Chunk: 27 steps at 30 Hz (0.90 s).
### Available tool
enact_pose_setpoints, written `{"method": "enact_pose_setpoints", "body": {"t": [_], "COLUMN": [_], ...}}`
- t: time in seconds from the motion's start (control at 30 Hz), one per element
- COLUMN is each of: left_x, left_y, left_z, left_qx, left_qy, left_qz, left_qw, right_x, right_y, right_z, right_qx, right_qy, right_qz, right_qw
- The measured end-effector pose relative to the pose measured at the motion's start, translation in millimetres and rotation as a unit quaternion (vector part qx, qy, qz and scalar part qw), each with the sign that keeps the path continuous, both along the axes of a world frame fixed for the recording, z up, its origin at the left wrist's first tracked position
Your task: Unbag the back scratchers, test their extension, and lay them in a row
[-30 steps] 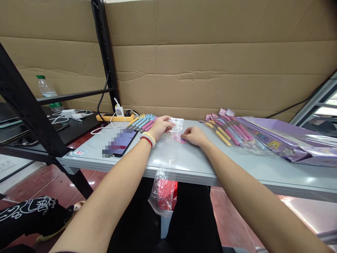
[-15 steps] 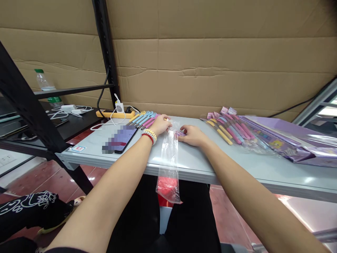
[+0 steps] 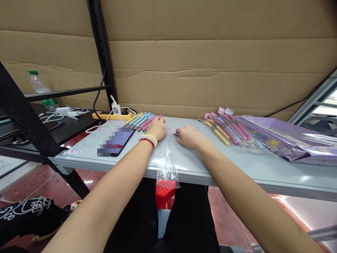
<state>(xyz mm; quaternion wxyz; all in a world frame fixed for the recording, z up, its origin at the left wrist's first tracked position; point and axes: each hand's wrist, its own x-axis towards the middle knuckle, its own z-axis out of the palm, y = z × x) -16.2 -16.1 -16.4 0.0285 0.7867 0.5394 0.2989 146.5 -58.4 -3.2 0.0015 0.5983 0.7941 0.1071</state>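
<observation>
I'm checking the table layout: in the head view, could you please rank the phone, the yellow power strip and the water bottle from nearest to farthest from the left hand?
From the left hand:
1. Phone, just to its left on the table.
2. Yellow power strip, farther back-left at the cardboard wall.
3. Water bottle, far left on the black shelf.

The room was bright and evenly lit, with daylight coming in at the far right edge. A soft sheen lay on the grey desk, and glare streaked the red floor below. The clear plastic bag glinted. The wide lens bent the edges; the phone screen was blurred out.
</observation>
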Motion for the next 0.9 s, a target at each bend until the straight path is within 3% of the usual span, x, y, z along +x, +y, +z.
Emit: {"method": "enact_pose_setpoints", "body": {"t": [0.17,0.33,0.43,0.63,0.9], "left_x": [0,6,8,7,9], "left_y": [3,1,-3,-3,-5], "left_z": [1.2,4.8,5.4,2.1,3.9], "left_qx": [0.049,0.052,0.021,0.008,-0.001], "left_qy": [-0.004,-0.089,-0.079,-0.024,-0.034], "left_qz": [-0.003,-0.135,-0.194,-0.203,-0.206], "left_qw": [0.999,0.985,0.978,0.979,0.978], "right_x": [3,7,11,20,21], "right_y": [-5,-2,5,11,10], "right_z": [0.9,-2.5,-5.7,-9.1,-9.8], "right_qx": [0.012,0.051,0.029,-0.019,0.009], "right_qy": [0.014,0.102,0.160,0.211,0.195], "right_qz": [-0.029,0.006,0.011,-0.002,0.042], "right_qw": [0.999,0.993,0.987,0.977,0.980]}}
